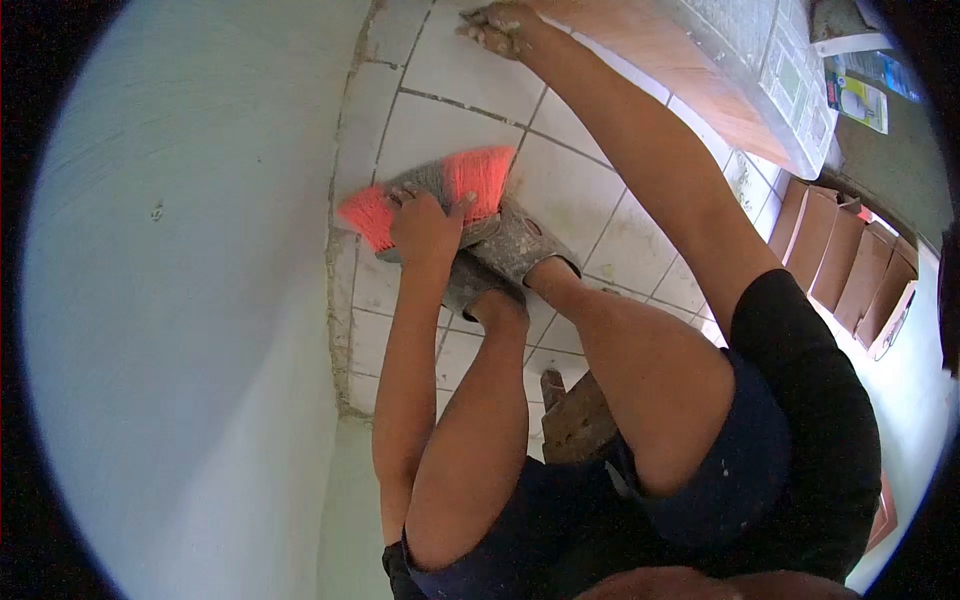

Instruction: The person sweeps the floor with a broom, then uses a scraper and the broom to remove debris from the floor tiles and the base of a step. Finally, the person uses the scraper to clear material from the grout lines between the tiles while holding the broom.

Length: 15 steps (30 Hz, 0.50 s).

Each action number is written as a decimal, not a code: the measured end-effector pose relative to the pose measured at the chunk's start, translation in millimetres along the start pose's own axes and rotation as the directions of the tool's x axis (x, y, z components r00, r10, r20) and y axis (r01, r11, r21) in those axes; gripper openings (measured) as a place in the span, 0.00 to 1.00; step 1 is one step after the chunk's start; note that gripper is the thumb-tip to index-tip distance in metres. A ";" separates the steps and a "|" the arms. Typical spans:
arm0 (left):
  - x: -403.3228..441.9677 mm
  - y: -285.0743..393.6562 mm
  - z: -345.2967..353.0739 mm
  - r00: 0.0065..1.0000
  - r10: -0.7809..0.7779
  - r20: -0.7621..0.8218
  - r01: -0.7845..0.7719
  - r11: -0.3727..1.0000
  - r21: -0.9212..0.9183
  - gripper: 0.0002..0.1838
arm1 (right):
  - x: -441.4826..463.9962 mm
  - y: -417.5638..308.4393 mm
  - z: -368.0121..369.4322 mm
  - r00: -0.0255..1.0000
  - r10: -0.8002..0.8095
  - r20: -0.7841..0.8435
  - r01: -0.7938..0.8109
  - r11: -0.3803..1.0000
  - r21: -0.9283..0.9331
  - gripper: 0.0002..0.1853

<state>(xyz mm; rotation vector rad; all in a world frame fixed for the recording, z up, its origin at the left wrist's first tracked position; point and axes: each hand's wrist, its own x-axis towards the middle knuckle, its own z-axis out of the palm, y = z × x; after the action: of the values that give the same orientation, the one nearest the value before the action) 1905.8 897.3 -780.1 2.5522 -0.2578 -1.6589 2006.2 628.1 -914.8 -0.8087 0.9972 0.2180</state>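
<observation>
Near the wall, a broom head [478, 185] with pink-orange and grey bristles rests by my feet. My left hand [425, 225] is closed over its bristles, thumb on the right side and fingers on the left. No broom handle shows. At the top of the view my right hand [503, 30] is low over the tiled floor [470, 70], its dirty fingers reaching left and slightly apart. Nothing can be made out in that hand. Two dusty grey clogs [525, 245] are on my feet, just behind the broom head.
A pale wall [190, 280] rises along the left, with a rough, dirty joint at the floor. Part of a wooden stool [580, 425] shows between my legs. A board-like piece with a patterned face [790, 80] stands at upper right. Brown cardboard boxes [845, 255] lie beyond my right arm.
</observation>
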 end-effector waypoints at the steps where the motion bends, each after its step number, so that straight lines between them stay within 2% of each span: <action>1: 10.8 -10.3 20.8 0.979 0.055 -0.194 -0.044 0.997 0.062 0.55 | 5.6 3.8 -7.0 0.997 0.044 0.068 -0.040 0.997 -0.060 0.09; 2: 19.3 -15.9 28.8 0.915 0.115 -0.386 -0.071 0.989 0.127 0.55 | 11.2 7.9 -14.1 0.987 0.088 0.136 -0.071 0.990 -0.125 0.09; 3: 22.8 -14.2 24.7 0.908 0.112 -0.405 -0.071 0.991 0.115 0.55 | 2.0 1.4 -3.8 0.986 0.076 0.148 -0.055 0.989 -0.140 0.09; 5: 24.2 -16.8 31.7 0.917 0.108 -0.385 -0.062 0.989 0.132 0.56 | -35.6 9.3 6.4 0.996 0.087 -0.029 -0.088 0.994 -0.066 0.10; 7: 26.7 -17.1 34.2 0.934 0.099 -0.344 -0.058 0.990 0.127 0.56 | -23.8 0.4 -6.8 0.978 0.130 0.161 -0.109 0.985 -0.130 0.10; 9: 24.8 -19.4 33.4 0.941 0.091 -0.326 -0.051 0.990 0.130 0.56 | -1.5 -9.1 9.0 0.998 0.020 0.055 -0.017 0.999 -0.041 0.10; 11: 24.1 -19.4 29.9 0.929 0.111 -0.352 -0.077 0.991 0.110 0.55 | 0.8 7.0 5.4 0.996 0.002 0.089 0.004 0.997 -0.075 0.09; 12: 23.9 -17.8 25.9 0.922 0.119 -0.369 -0.088 0.991 0.100 0.55 | -11.5 21.1 1.8 0.999 0.018 0.043 -0.013 0.992 -0.126 0.09; 15: 24.0 -17.2 25.3 0.956 0.085 -0.282 -0.055 0.992 0.113 0.54 | -48.9 31.6 7.8 0.999 0.026 -0.045 -0.036 0.971 -0.236 0.11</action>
<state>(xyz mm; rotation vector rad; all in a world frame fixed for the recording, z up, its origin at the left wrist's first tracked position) 1893.9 910.2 -814.8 2.7792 -0.4157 -1.2604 1968.4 664.7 -888.6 -1.0186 1.0361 0.3531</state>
